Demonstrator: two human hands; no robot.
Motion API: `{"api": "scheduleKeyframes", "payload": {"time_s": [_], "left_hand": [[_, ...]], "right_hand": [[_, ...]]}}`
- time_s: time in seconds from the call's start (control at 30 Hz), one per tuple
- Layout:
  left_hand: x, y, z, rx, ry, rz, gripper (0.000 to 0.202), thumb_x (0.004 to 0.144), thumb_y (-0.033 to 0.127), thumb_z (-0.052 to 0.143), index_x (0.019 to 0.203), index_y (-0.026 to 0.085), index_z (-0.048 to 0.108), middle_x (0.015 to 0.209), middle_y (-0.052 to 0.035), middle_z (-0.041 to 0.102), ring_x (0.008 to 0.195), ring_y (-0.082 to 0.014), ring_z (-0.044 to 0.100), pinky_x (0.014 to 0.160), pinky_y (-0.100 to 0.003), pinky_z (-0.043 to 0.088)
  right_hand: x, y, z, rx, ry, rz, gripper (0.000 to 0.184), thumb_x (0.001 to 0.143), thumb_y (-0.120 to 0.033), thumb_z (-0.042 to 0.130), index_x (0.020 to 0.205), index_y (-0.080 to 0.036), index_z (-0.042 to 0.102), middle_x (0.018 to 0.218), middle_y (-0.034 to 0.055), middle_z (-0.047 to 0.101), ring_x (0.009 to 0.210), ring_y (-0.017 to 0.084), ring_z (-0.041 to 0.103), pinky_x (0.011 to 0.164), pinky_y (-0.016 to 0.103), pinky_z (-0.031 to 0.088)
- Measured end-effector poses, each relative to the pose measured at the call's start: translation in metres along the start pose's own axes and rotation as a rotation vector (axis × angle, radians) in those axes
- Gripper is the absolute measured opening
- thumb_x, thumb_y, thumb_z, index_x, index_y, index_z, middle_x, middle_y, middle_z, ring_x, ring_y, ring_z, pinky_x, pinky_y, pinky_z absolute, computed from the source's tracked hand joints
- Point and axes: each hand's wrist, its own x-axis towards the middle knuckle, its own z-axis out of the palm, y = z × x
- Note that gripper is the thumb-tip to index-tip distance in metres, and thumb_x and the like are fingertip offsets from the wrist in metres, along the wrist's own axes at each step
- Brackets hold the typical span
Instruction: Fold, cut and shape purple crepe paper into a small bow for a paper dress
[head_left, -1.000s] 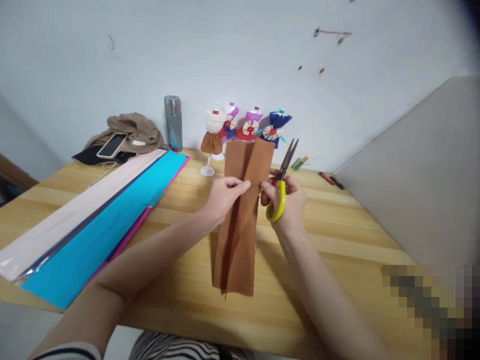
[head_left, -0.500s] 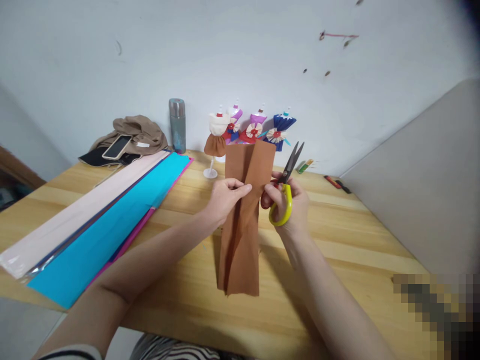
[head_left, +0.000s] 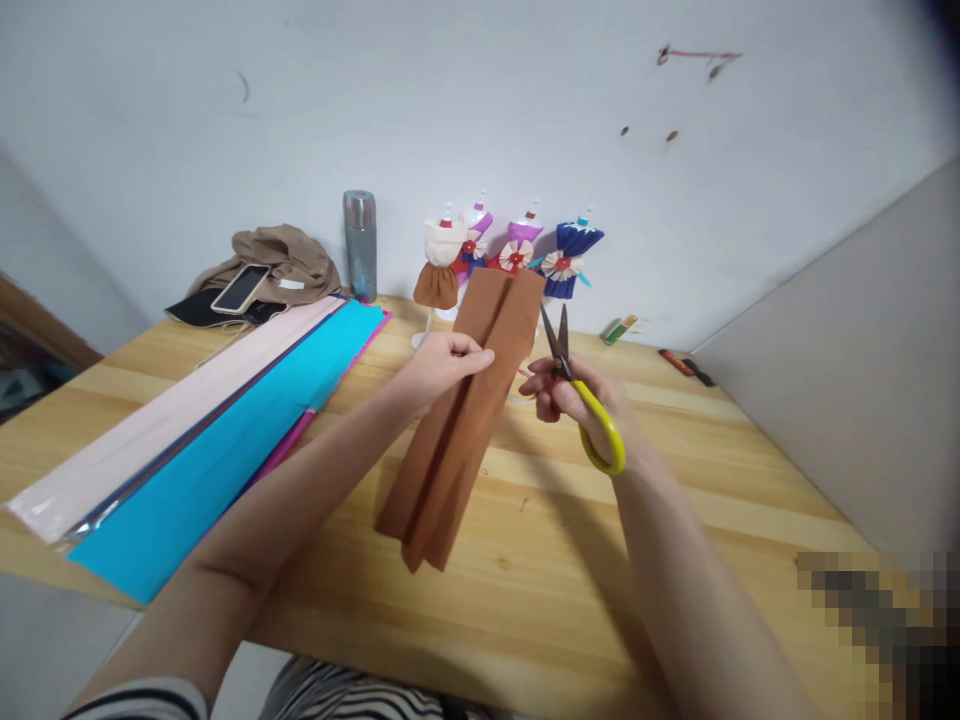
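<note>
My left hand [head_left: 450,362] pinches a long folded piece of brown crepe paper [head_left: 487,390] by its left side. The paper hangs tilted over the table, its lower end toward me and to the left. To the right of it, apart from the paper, my right hand [head_left: 574,395] grips scissors [head_left: 604,430] with yellow handles. The dark blades point up and stand a little apart. Behind the paper is a small dress form [head_left: 436,285] with a white top and brown skirt; the paper hides part of what lies behind.
Several more dressed forms, one in dark blue [head_left: 574,260], stand by the wall. A grey flask [head_left: 361,245], a brown cloth [head_left: 289,260] and a phone [head_left: 240,289] lie to their left. Blue paper [head_left: 247,430] and pale pink paper [head_left: 172,420] cover the table's left. A green-labelled item [head_left: 621,330] lies back right.
My right hand has let go of the brown paper and moved away to the right with the scissors. The paper's lower end has swung left.
</note>
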Motion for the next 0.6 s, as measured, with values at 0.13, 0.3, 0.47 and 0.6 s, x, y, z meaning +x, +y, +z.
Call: {"api": "scheduleKeyframes", "payload": {"time_s": [0.13,0.3,0.47,0.6], "left_hand": [[0.003,0.003,-0.010,0.102,-0.038,-0.002,0.031,0.072,0.035,0.068,0.052,0.017,0.053,0.053,0.0032,0.040,0.055,-0.0102,0.035,0.057,-0.027,0.024],[0.002,0.003,-0.009,-0.049,0.074,-0.007,0.031,0.071,0.038,0.069,0.054,0.016,0.055,0.056,0.0023,0.044,0.057,-0.0108,0.038,0.058,-0.028,0.028],[-0.003,0.006,-0.001,-0.110,0.155,0.000,0.026,0.073,0.032,0.069,0.055,0.016,0.059,0.059,0.0013,0.051,0.061,-0.0116,0.044,0.063,-0.027,0.035],[-0.002,-0.002,0.008,-0.134,0.258,0.027,0.021,0.073,0.027,0.067,0.055,0.017,0.062,0.059,0.0013,0.055,0.064,-0.0126,0.048,0.065,-0.026,0.038]], "right_hand": [[0.000,0.005,-0.006,-0.091,-0.113,0.000,0.038,0.078,-0.053,0.069,0.099,-0.022,0.068,0.081,0.0024,0.068,0.057,0.014,0.058,0.054,0.031,0.049],[-0.001,0.011,0.002,-0.092,-0.074,-0.001,0.040,0.080,-0.057,0.065,0.099,-0.023,0.065,0.080,0.0010,0.064,0.059,0.014,0.058,0.055,0.031,0.048],[-0.004,0.020,0.021,-0.082,-0.018,-0.005,0.038,0.084,-0.059,0.059,0.094,-0.022,0.060,0.068,-0.0016,0.057,0.057,0.015,0.054,0.053,0.031,0.044],[-0.008,0.022,0.031,-0.094,-0.013,0.001,0.042,0.084,-0.063,0.056,0.088,-0.022,0.059,0.062,-0.0031,0.054,0.048,0.013,0.049,0.048,0.029,0.042]]}}
